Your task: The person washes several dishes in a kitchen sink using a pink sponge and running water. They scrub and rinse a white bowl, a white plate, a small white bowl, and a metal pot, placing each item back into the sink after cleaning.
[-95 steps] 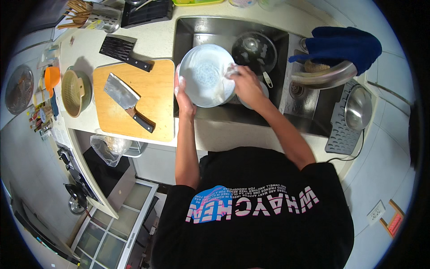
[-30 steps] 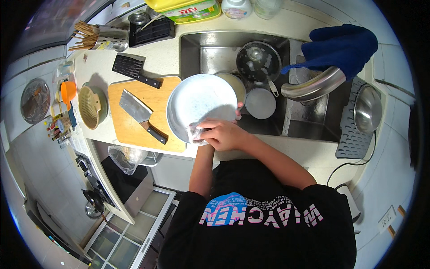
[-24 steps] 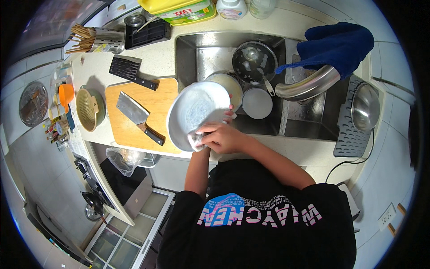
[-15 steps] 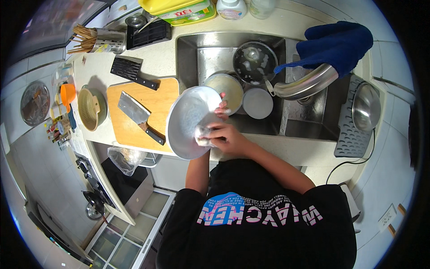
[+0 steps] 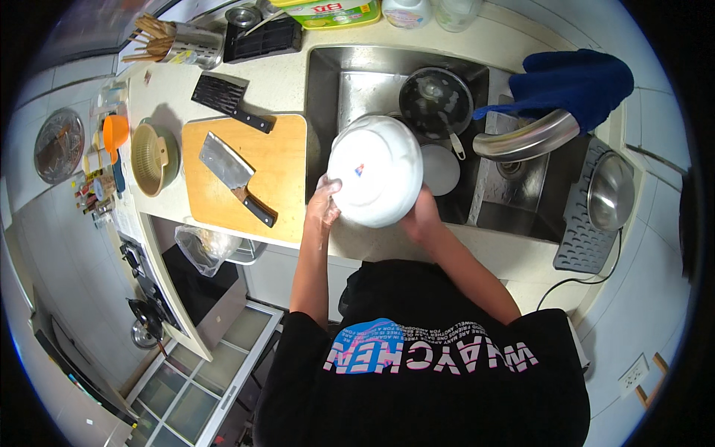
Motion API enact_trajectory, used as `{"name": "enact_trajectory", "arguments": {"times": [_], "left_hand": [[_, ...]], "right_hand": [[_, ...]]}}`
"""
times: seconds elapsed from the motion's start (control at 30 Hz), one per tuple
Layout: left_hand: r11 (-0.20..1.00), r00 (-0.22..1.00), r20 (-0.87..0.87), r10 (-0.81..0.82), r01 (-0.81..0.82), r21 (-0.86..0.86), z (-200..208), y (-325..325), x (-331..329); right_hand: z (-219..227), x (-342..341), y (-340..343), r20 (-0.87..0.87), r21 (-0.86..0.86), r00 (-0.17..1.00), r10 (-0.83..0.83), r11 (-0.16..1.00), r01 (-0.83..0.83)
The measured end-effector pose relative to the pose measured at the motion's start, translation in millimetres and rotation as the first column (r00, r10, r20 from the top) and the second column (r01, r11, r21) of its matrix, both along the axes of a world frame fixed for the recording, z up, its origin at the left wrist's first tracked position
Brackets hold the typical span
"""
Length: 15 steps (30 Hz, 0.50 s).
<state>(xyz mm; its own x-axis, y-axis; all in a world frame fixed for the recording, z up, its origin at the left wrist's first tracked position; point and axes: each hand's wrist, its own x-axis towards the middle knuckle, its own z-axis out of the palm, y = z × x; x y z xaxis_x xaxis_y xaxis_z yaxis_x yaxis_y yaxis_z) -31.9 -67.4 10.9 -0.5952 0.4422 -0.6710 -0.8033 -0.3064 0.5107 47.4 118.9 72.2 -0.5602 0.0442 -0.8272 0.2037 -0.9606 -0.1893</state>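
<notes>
A large white bowl [image 5: 365, 190] is tilted over the sink's near left edge, its underside and foot ring facing up toward me. My left hand [image 5: 323, 201] grips its left side, thumb on the outer wall and wet suds on the skin. My right hand [image 5: 422, 214] is at the lower right, partly behind the bowl. Its fingers are hidden, so what they hold does not show. Past the bowl, in the sink [image 5: 365, 74], lie a dark pan lid or pan [image 5: 436, 100] with suds on it and a small white bowl [image 5: 441, 170].
Left of the sink, a cleaver [image 5: 227, 162] lies on a wooden cutting board [image 5: 283, 149], and a second, black-bladed cleaver [image 5: 220, 95] rests partly past its far edge. A steel faucet [image 5: 529, 141] draped with a blue cloth [image 5: 573, 82] arches over the sink divider. A metal bowl [image 5: 611, 190] stands far right.
The bowl has turned over from inside-up to underside-up and shifted right. My left hand has come into view at its side; my right hand and its white scrubber have gone behind it.
</notes>
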Motion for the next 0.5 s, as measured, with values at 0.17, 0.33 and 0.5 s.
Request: {"name": "enact_trajectory", "arguments": {"times": [0.17,0.33,0.5], "left_hand": [[0.993,0.995,-0.083,0.058,-0.066,-0.097,4.4,13.4,1.9],[0.986,0.965,-0.254,0.065,-0.101,-0.131,20.8,17.6,1.7],[0.969,0.94,-0.339,-0.027,-0.059,-0.24,44.5,20.0,-6.6]], "right_hand": [[-53.5,-0.2,22.7,-0.187,-0.089,0.982,0.007,0.996,-0.024],[-52.8,-21.0,38.5,-0.224,0.002,0.973,-0.049,0.999,0.051],[-93.0,-27.3,36.2,0.025,0.458,0.999,-0.039,0.888,0.023]]}}
